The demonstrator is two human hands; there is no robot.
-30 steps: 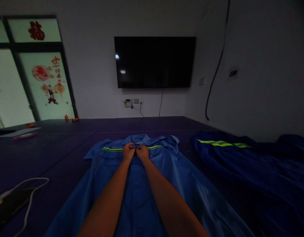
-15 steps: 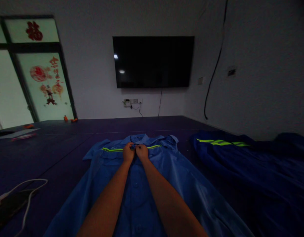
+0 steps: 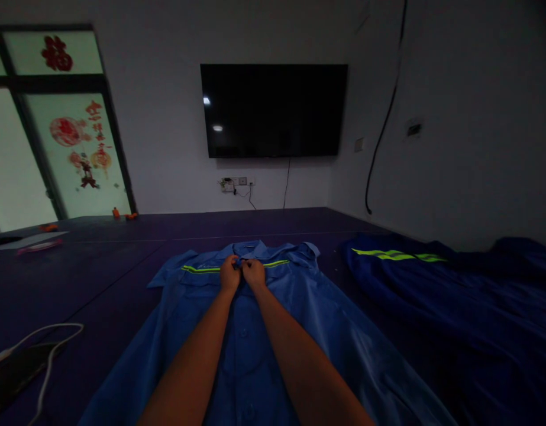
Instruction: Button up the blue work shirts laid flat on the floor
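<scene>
A blue work shirt (image 3: pixel 317 313) with a yellow-green reflective stripe across the chest lies spread out before me, its collar at the far end. My left hand (image 3: pixel 229 274) and my right hand (image 3: pixel 254 274) meet at the front placket just below the collar. Both are closed, pinching the shirt's cloth between the fingertips. A small fold of blue fabric stands up between them. Whether a button is in the fingers cannot be made out. Farther down the placket, buttons show between my forearms.
Darker blue clothing (image 3: pixel 401 290) with a reflective stripe lies to the right. A dark phone-like object (image 3: pixel 19 373) with a white cable (image 3: pixel 48 367) is at the lower left. Small orange items (image 3: pixel 116 213) sit near the door. A television (image 3: pixel 275 110) hangs on the far wall.
Both hands stay at the same spot on the placket, with only slight finger movement. A bit more of the folded cloth shows between them. The view has shifted very slightly.
</scene>
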